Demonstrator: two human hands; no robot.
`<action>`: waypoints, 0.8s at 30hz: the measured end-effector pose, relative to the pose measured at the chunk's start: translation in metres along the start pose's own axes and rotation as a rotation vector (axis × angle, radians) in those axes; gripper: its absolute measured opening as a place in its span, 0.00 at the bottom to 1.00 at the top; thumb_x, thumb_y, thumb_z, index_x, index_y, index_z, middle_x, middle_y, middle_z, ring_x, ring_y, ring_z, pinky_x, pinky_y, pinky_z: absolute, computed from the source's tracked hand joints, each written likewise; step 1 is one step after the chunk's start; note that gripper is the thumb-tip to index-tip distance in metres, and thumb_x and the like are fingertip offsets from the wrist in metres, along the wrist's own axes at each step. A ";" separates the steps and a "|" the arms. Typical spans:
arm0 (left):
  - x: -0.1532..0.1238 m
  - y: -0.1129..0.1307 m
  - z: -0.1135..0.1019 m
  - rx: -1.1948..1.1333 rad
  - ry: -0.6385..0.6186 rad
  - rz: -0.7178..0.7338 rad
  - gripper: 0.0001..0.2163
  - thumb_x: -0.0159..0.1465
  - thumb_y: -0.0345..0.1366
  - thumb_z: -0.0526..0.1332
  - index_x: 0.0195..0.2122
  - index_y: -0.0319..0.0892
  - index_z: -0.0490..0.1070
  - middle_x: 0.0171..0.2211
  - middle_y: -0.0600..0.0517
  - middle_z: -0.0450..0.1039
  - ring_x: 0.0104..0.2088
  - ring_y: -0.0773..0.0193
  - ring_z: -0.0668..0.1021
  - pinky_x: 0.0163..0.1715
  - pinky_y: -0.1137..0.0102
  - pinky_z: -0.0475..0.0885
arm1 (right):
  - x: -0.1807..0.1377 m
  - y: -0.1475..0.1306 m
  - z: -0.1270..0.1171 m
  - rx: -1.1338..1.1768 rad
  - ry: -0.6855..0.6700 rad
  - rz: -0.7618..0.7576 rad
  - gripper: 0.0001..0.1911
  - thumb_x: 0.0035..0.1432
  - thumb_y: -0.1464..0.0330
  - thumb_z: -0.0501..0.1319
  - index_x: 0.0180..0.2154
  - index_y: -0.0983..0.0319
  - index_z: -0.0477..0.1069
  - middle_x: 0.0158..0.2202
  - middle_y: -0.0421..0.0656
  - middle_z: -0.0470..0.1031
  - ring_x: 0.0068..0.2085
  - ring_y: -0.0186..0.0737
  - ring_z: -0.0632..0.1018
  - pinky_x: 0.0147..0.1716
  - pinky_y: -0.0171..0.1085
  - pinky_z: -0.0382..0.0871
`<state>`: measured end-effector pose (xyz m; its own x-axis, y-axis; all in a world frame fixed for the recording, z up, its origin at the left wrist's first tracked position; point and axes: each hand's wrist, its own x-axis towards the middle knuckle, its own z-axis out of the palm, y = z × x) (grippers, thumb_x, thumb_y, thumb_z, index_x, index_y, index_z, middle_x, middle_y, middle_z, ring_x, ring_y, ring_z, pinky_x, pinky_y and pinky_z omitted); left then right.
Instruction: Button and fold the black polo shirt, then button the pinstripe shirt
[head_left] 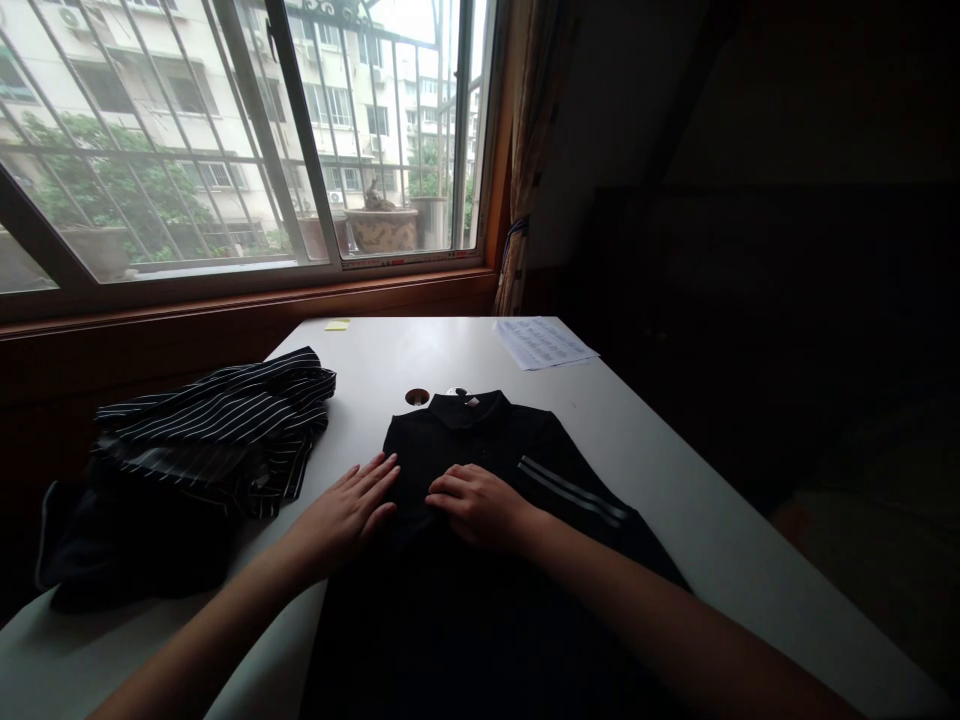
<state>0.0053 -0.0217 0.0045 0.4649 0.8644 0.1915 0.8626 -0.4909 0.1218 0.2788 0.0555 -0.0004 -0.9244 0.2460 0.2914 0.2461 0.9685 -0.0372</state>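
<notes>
A black collared shirt [480, 620] lies spread on the white table, its collar toward the window. Two pale stripes cross the sleeve on the right; the left sleeve does not show on its side. My left hand [352, 505] rests flat on the shirt's left edge near the shoulder, fingers stretched out. On the chest, just below the collar, is my right hand [476, 505], its fingers curled and pressed together against the fabric. Whether a bit of cloth is pinched in them is hidden.
A heap of dark clothes with a white-striped black garment [225, 420] lies at the left on the white table [637, 430]. Printed papers [544, 342] and a yellow sticky note [337, 325] lie at the far end. A cable hole [417, 397] sits beyond the collar. A barred window stands behind.
</notes>
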 end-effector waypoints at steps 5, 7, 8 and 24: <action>0.061 -0.021 0.024 0.089 -0.131 -0.069 0.27 0.73 0.49 0.44 0.69 0.42 0.51 0.70 0.47 0.44 0.70 0.52 0.51 0.65 0.48 0.51 | -0.008 -0.008 0.001 0.043 0.004 0.045 0.23 0.62 0.69 0.57 0.58 0.62 0.67 0.58 0.49 0.71 0.56 0.48 0.69 0.55 0.47 0.64; 0.080 -0.029 0.034 0.107 -0.152 -0.124 0.28 0.72 0.49 0.44 0.70 0.41 0.49 0.71 0.47 0.42 0.70 0.52 0.48 0.65 0.47 0.49 | -0.015 -0.012 0.000 0.068 0.008 0.073 0.24 0.65 0.66 0.54 0.61 0.62 0.65 0.60 0.49 0.69 0.59 0.48 0.68 0.58 0.47 0.62; 0.088 -0.034 0.038 0.110 -0.154 -0.153 0.28 0.72 0.48 0.43 0.70 0.41 0.47 0.71 0.47 0.41 0.70 0.52 0.46 0.65 0.46 0.48 | -0.018 -0.015 0.000 0.083 0.005 0.092 0.24 0.66 0.64 0.53 0.62 0.62 0.63 0.62 0.49 0.67 0.61 0.48 0.66 0.59 0.47 0.61; 0.106 -0.047 0.044 0.076 -0.149 -0.250 0.29 0.72 0.51 0.41 0.70 0.43 0.46 0.71 0.46 0.38 0.71 0.49 0.43 0.64 0.43 0.45 | -0.075 0.030 -0.034 0.080 0.096 0.598 0.29 0.69 0.57 0.48 0.66 0.65 0.57 0.68 0.52 0.56 0.68 0.48 0.58 0.66 0.50 0.54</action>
<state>0.0231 0.0979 -0.0237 0.2552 0.9667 0.0188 0.9640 -0.2559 0.0728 0.3658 0.0652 0.0094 -0.6012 0.7475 0.2825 0.6884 0.6640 -0.2920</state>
